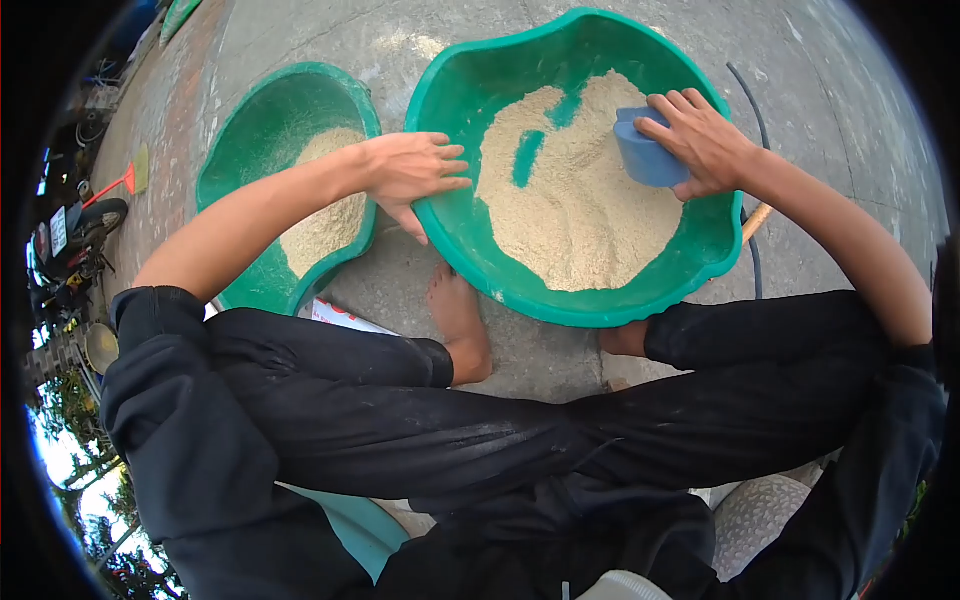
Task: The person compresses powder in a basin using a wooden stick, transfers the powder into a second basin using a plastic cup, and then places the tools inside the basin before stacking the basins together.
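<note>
A large green basin (pixel 590 315) holds a heap of pale, coarse meal (pixel 575 225), with bare green streaks showing through it. My left hand (pixel 420 175) grips the left rim of this basin, its fingers over the inside and the thumb outside. At the basin's right side, my right hand (pixel 705 140) is closed around a blue plastic scoop (pixel 645 155). The scoop is tilted over the meal; its contents are hidden. Under my left forearm stands a smaller green basin (pixel 235 140), also with pale meal (pixel 300 250) in it.
A dark hose (pixel 757 115) and a wooden stick (pixel 757 220) lie right of the large basin. My bare foot (pixel 460 320) is close to its near edge. A printed white packet (pixel 345 315) lies by my left leg. A red-handled broom (pixel 130 178) and a motorbike (pixel 75 230) stand far left.
</note>
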{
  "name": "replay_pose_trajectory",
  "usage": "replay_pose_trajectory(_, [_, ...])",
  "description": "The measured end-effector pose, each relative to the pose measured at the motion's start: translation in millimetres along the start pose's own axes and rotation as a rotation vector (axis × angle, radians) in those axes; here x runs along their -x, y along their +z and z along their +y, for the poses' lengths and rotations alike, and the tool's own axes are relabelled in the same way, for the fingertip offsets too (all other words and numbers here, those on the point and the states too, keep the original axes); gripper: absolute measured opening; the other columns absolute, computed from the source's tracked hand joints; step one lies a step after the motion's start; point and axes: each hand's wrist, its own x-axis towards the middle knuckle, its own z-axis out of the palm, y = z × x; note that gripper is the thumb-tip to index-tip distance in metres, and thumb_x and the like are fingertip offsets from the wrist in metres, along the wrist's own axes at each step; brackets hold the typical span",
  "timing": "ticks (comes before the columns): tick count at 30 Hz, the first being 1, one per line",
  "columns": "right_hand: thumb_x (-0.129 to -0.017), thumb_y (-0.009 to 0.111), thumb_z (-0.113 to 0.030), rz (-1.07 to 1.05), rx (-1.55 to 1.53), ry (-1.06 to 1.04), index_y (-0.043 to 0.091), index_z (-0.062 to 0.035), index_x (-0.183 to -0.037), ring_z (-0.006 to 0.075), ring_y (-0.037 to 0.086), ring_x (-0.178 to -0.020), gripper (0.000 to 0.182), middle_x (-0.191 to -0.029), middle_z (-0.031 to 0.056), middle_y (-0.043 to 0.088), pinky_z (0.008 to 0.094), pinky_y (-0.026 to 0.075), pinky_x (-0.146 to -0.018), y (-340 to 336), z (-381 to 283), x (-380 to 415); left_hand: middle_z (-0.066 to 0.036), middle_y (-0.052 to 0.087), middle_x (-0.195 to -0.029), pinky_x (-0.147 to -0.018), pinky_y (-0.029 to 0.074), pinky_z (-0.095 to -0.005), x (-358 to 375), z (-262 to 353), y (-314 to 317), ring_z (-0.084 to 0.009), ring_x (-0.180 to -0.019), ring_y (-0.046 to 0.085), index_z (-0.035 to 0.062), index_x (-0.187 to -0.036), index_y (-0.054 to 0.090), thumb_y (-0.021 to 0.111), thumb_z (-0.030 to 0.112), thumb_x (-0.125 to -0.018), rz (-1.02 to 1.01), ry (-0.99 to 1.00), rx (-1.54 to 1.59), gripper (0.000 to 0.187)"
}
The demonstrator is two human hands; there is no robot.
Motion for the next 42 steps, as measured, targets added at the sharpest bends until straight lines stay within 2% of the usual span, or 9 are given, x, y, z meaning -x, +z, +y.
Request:
replay_pose_trajectory(7, [-0.052,0.086,-0.036,-0.135,-0.001,0.01,0.042,-0.0109,-0.134,0.0282,0.05,-0.109,0.097,-0.117,0.0136,0.049,0.038,0.038,-0.092,2.8,-5.3,-1.1,-0.019,0.057,-0.121,-0.102,0.04,-0.0465,-1.1,-2.1,2.8,-0.0319,-0.115,0.054,0.0011,-0.127,0.055,0.068,0.07,-0.067,0.487,0.203,-0.074,0.092])
replay_pose_trajectory(10, [-0.052,0.087,-0.033,-0.093,0.015,0.018,0.041,-0.0126,-0.136,0.0284,0.049,-0.11,0.098,-0.119,0.0139,0.048,0.0384,0.038,-0.093,4.5,-4.3,-0.6,-0.023,0.061,-0.111,-0.094,0.046,-0.0446,9.8,9.1,12.5,-0.0364,-0.108,0.06,-0.004,-0.125,0.054,0.07,0.067,-0.066,0.128,-0.088,0.199,0.093])
replay_pose_trajectory(11, [-0.053,0.087,-0.032,-0.064,0.037,0.012,0.04,-0.0135,-0.137,0.0288,0.049,-0.111,0.098,-0.12,0.0142,0.048,0.039,0.038,-0.094,5.0,-3.5,-1.2,-0.022,0.062,-0.094,-0.083,0.05,-0.0426,10.3,13.2,27.3,-0.0367,-0.091,0.063,-0.0081,-0.118,0.057,0.069,0.066,-0.068,0.389,0.003,0.152,0.09])
replay_pose_trajectory(20, [-0.055,0.086,-0.032,-0.077,-0.021,0.043,0.04,-0.015,-0.138,0.0342,0.046,-0.118,0.096,-0.127,0.0198,0.045,0.0459,0.035,-0.099,-18.7,-4.2,-12.5,-0.025,0.063,-0.066,-0.065,0.054,-0.0476,-60.8,117.0,-27.7,-0.0427,-0.066,0.065,-0.0081,-0.073,0.064,0.055,0.07,-0.081,0.4,-0.327,0.429,0.079])
replay_pose_trajectory(25, [-0.06,0.084,-0.043,-0.044,0.037,-0.01,0.038,-0.017,-0.144,0.0363,0.047,-0.119,0.099,-0.132,0.0244,0.043,0.0523,0.033,-0.104,-23.5,-12.1,-9.2,-0.02,0.067,-0.073,-0.068,0.052,-0.0488,-74.3,58.8,-82.3,-0.0433,-0.071,0.064,0.0022,-0.097,0.067,0.054,0.05,-0.093,0.606,-0.288,0.658,0.05])
replay_pose_trajectory(29, [-0.059,0.085,-0.042,-0.029,0.053,-0.038,0.038,-0.0211,-0.141,0.0345,0.049,-0.114,0.096,-0.125,0.0206,0.047,0.0505,0.036,-0.097,-20.9,-13.6,-1.8,-0.016,0.058,-0.123,-0.094,0.045,-0.0449,-60.8,-22.5,-57.3,-0.0329,-0.116,0.054,0.0056,-0.12,0.056,0.071,0.029,-0.081,0.773,-0.611,0.254,0.048])
replay_pose_trajectory(33, [-0.059,0.086,-0.039,-0.067,0.023,-0.021,0.036,-0.0217,-0.141,0.0347,0.048,-0.115,0.097,-0.127,0.0211,0.045,0.0512,0.035,-0.099,-19.7,-8.3,1.8,-0.024,0.06,-0.118,-0.095,0.047,-0.0466,-46.0,-50.6,-33.1,-0.0381,-0.113,0.057,0.0008,-0.134,0.044,0.071,0.033,-0.08,0.824,-0.923,0.085,0.069])
replay_pose_trajectory(35, [-0.059,0.085,-0.039,-0.034,0.032,-0.006,0.037,-0.0214,-0.141,0.0348,0.048,-0.115,0.096,-0.128,0.0215,0.044,0.0514,0.035,-0.099,-20.5,-3.2,3.0,-0.032,0.061,-0.113,-0.093,0.049,-0.0479,-46.8,-55.1,-34.7,-0.044,-0.108,0.06,-0.0099,-0.138,0.032,0.067,0.029,-0.081,0.519,-0.98,0.781,0.078])
replay_pose_trajectory(42, [-0.061,0.082,-0.04,-0.186,-0.216,0.208,0.038,-0.01,-0.138,0.0378,0.052,-0.104,0.094,-0.116,0.0235,0.048,0.0461,0.043,-0.087,-40.5,12.8,-14.9,-0.038,0.06,-0.108,-0.087,0.052,-0.0483,-64.6,-60.1,-25.1,-0.0477,-0.104,0.062,-0.025,-0.129,0.029,0.058,0.011,-0.077,0.394,-0.81,0.773,0.07])
